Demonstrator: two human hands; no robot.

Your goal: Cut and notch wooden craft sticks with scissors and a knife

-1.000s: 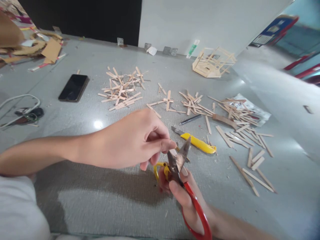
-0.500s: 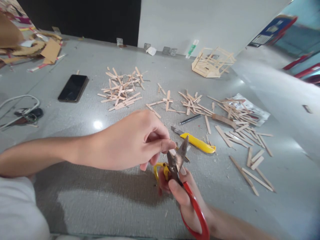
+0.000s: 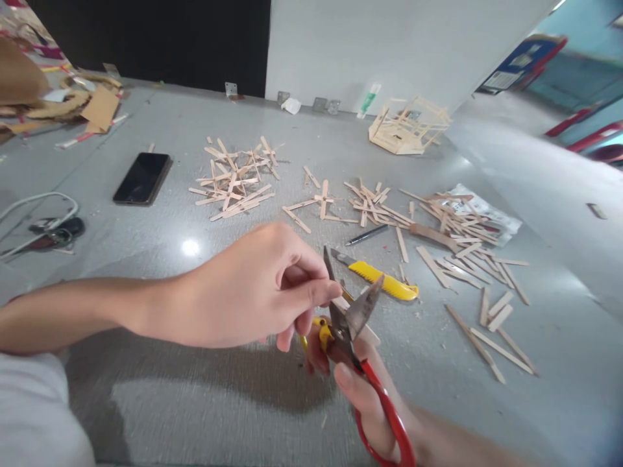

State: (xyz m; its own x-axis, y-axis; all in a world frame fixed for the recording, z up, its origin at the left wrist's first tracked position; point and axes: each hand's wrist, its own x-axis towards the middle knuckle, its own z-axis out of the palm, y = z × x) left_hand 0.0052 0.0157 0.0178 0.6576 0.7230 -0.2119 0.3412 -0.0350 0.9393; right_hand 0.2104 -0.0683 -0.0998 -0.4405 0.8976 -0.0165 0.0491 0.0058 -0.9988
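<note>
My left hand (image 3: 253,292) pinches a thin wooden stick (image 3: 368,335) between thumb and fingers. The stick runs between the blades of a pair of red-handled scissors (image 3: 357,318), and its far end shows past them. My right hand (image 3: 365,389) is wrapped round the scissors' handles, with the blades spread apart. A yellow-handled tool (image 3: 325,334) shows behind the hands, mostly hidden, so its kind is unclear. Just beyond the blades lies a yellow utility knife (image 3: 384,280), its blade out.
Several loose wooden sticks (image 3: 487,259) lie on the right, beside a plastic packet (image 3: 506,220). Crossed stick pieces (image 3: 233,178) form a pile further back. There are also a pen (image 3: 367,235), a phone (image 3: 143,178), a cable (image 3: 68,196) and a stick frame (image 3: 409,130).
The scissors' blades have spread wider, and my right hand has shifted slightly right and down. More of the stick's far end shows. My left hand keeps its pinch, slightly lower in view.
</note>
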